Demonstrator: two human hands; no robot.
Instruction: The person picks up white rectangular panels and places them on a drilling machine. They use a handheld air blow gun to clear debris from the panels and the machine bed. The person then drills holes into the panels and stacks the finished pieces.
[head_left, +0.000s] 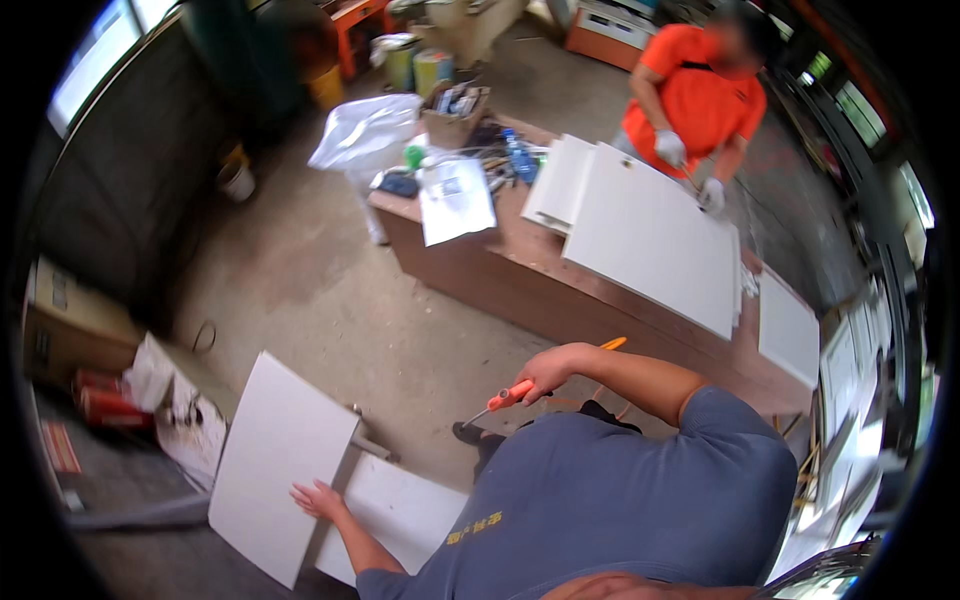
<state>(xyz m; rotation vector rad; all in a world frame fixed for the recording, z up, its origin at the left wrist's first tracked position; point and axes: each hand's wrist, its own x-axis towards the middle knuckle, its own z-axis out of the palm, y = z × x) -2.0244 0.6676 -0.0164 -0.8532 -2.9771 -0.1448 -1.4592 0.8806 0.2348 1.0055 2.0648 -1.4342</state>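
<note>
My left hand (318, 498) rests flat, fingers spread, on the edge of a white rectangular panel (275, 460) that leans low over the concrete floor. A second white panel (400, 512) lies just under and to the right of it. My right hand (545, 372) is raised at chest height and closed on the orange handle of a screwdriver (500, 400), whose metal tip points down and left. My own grey shirt (620, 500) fills the lower middle of the view.
A brown workbench (500, 270) carries large white panels (650, 235), papers and small tools. A person in an orange shirt and white gloves (695, 100) works at its far side. Cardboard boxes (70, 330) and cans sit at left; more white panels (790, 330) stand at right.
</note>
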